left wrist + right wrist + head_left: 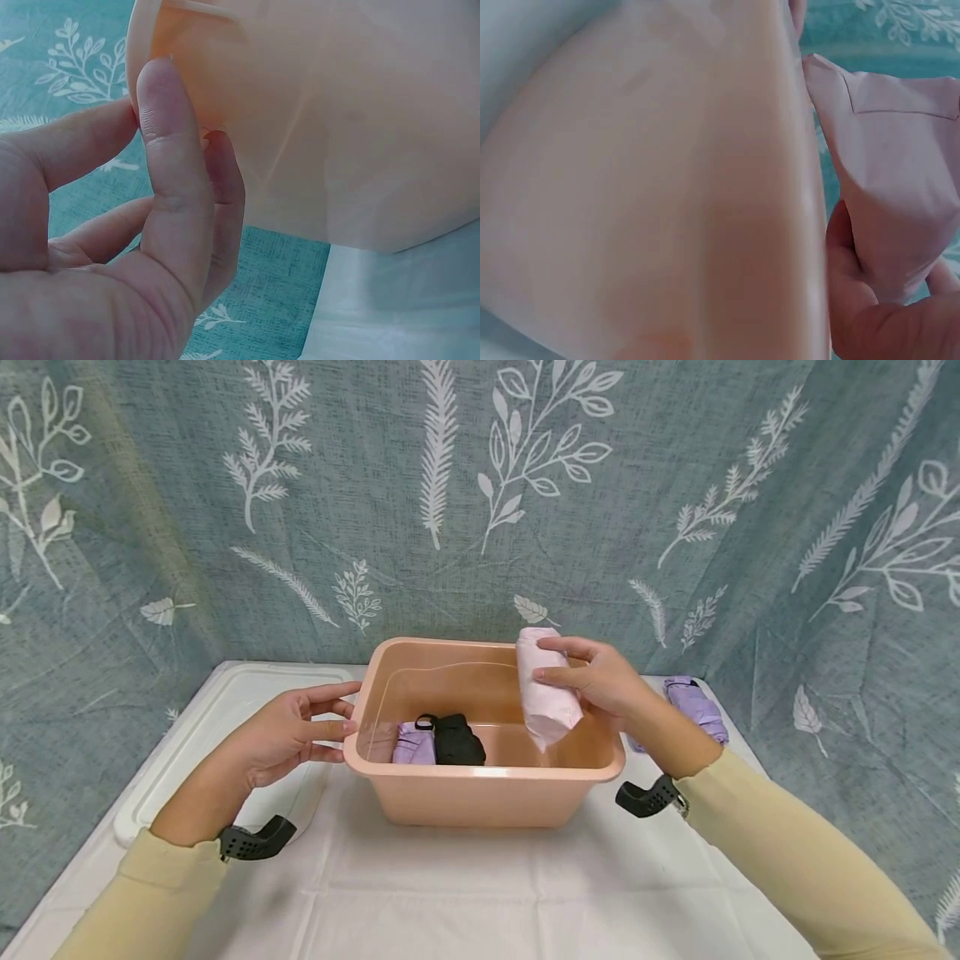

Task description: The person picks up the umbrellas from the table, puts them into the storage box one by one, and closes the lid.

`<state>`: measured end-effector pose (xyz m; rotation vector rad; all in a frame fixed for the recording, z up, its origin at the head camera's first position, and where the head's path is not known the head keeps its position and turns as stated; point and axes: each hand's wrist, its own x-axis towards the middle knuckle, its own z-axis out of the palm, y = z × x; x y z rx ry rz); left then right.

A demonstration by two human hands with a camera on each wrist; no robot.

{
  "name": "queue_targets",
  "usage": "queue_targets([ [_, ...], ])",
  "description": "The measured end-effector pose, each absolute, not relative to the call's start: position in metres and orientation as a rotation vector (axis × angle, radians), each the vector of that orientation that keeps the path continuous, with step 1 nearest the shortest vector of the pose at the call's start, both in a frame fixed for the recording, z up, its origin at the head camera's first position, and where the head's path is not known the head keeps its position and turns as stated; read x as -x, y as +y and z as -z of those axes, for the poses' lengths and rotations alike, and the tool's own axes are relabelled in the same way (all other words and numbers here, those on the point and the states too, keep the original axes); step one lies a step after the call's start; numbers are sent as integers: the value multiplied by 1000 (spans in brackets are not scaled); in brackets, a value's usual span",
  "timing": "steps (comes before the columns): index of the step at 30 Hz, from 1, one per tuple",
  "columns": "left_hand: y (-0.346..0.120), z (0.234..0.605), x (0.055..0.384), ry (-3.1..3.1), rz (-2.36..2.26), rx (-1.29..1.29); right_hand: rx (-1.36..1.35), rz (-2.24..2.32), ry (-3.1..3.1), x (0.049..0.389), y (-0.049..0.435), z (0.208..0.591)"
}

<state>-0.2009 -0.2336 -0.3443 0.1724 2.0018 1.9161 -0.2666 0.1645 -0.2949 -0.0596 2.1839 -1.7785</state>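
Note:
A peach plastic bin (pixel 480 797) stands on the table. My right hand (pixel 603 681) grips a rolled pale pink fabric bundle (pixel 543 693) over the bin's right side, tilted with its lower end toward the bin's inside. In the right wrist view, the pink bundle (pixel 900 165) shows beyond the blurred bin wall (pixel 667 187). My left hand (pixel 288 735) touches the bin's left rim from outside, fingers extended; the left wrist view shows its thumb (pixel 169 127) against the rim. Inside the bin, at the front left, lie a folded lilac bundle (pixel 415 745) and a black pouch (pixel 457 742) with a loop.
A white lid (pixel 251 681) lies on the table left of the bin, partly behind my left arm. Beyond my right forearm is another purple folded bundle (pixel 696 706). A white cloth (pixel 435 893) covers the table, and a leaf-patterned green curtain (pixel 405 577) hangs behind.

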Motion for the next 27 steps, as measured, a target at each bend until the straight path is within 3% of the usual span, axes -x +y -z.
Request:
queue_targets([
  [27,-233,340,202,2034,-1846,-186,165,1297,2175,288,135,278],
])
